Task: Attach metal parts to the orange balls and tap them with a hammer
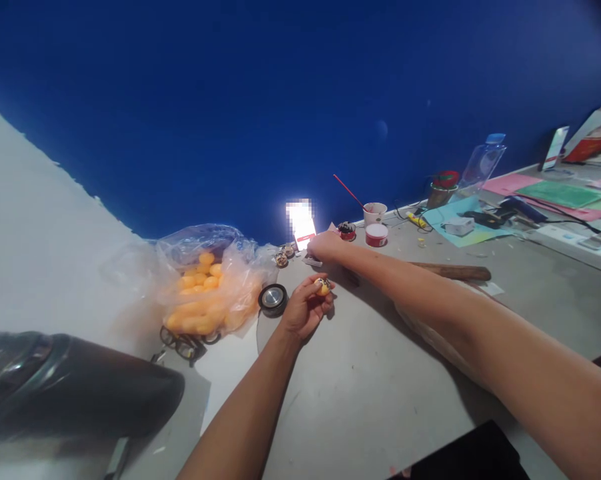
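My left hand is closed round a small yellow ball that has dark and gold marks on its upper side. Farther forward, my right hand reaches to the lower edge of a bright phone leaning against the blue wall. The fingertips of that hand are small and partly hidden, so their grip cannot be made out. Small gold-coloured pieces lie left of the phone. A round black tin with a silver centre sits beside my left wrist.
A clear bag of orange balls lies left, with glasses before it. Behind my right forearm are a white cup, a red-and-white tub and a wooden stick. A bottle stands farther right.
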A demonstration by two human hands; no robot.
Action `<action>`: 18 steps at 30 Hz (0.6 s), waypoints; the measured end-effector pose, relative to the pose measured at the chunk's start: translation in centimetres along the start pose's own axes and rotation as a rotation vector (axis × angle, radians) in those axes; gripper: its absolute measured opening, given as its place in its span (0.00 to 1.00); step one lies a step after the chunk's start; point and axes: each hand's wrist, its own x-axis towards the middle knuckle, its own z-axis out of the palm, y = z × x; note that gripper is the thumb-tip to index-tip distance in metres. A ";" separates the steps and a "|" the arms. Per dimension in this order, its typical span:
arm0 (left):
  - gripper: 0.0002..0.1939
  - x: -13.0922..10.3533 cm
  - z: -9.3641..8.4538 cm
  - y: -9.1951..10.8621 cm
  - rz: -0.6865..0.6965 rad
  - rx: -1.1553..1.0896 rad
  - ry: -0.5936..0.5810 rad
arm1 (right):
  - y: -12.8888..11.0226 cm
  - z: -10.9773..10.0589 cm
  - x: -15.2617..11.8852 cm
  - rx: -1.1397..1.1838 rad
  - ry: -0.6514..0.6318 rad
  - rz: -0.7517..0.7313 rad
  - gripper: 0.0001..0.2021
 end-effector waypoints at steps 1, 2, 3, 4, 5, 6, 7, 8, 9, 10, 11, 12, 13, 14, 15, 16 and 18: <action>0.21 0.0 0.0 0.0 -0.003 0.001 -0.006 | 0.0 0.1 0.1 -0.004 -0.001 -0.003 0.14; 0.21 0.0 -0.1 0.0 -0.005 0.003 -0.011 | 0.1 0.2 0.2 -0.006 -0.001 -0.006 0.14; 0.21 0.0 -0.1 0.0 -0.006 0.005 -0.015 | 0.1 0.2 0.2 -0.007 -0.001 -0.008 0.14; 0.21 0.0 -0.1 0.0 -0.007 0.006 -0.017 | 0.1 0.3 0.2 -0.007 0.000 -0.009 0.14; 0.21 0.0 -0.1 0.0 -0.008 0.007 -0.019 | 0.1 0.3 0.1 -0.006 0.002 -0.011 0.14; 0.21 0.0 -0.1 0.0 -0.009 0.005 -0.019 | 0.1 0.3 0.0 -0.004 0.004 -0.013 0.14; 0.21 0.0 -0.1 0.1 -0.009 0.001 -0.019 | 0.2 0.2 -0.2 -0.001 0.007 -0.017 0.14; 0.21 0.0 -0.1 0.1 -0.009 -0.003 -0.018 | 0.2 0.2 -0.5 0.003 0.012 -0.022 0.14; 0.21 -0.1 -0.1 0.1 -0.011 -0.007 -0.017 | 0.2 0.2 -0.7 0.007 0.018 -0.026 0.15; 0.21 -0.1 -0.1 0.1 -0.012 -0.008 -0.015 | 0.3 0.1 -1.0 0.010 0.024 -0.030 0.15; 0.21 -0.1 -0.1 0.1 -0.014 -0.008 -0.015 | 0.3 0.1 -1.2 0.014 0.031 -0.033 0.15; 0.20 -0.1 -0.1 0.1 -0.016 -0.006 -0.015 | 0.4 0.0 -1.4 0.016 0.035 -0.033 0.16; 0.20 -0.1 -0.1 0.1 -0.019 -0.006 -0.015 | 0.5 0.0 -1.4 0.018 0.037 -0.033 0.16; 0.20 -0.1 -0.1 0.1 -0.019 -0.006 -0.016 | 0.5 -0.1 -1.4 0.020 0.035 -0.031 0.16; 0.21 -0.1 -0.1 0.2 -0.020 -0.007 -0.017 | 0.5 -0.1 -1.3 0.022 0.030 -0.030 0.15; 0.21 -0.1 -0.1 0.2 -0.020 -0.009 -0.018 | 0.5 -0.1 -1.1 0.025 0.021 -0.029 0.14; 0.21 -0.1 -0.1 0.2 -0.023 -0.008 -0.019 | 0.6 -0.2 -0.6 0.030 0.003 -0.026 0.13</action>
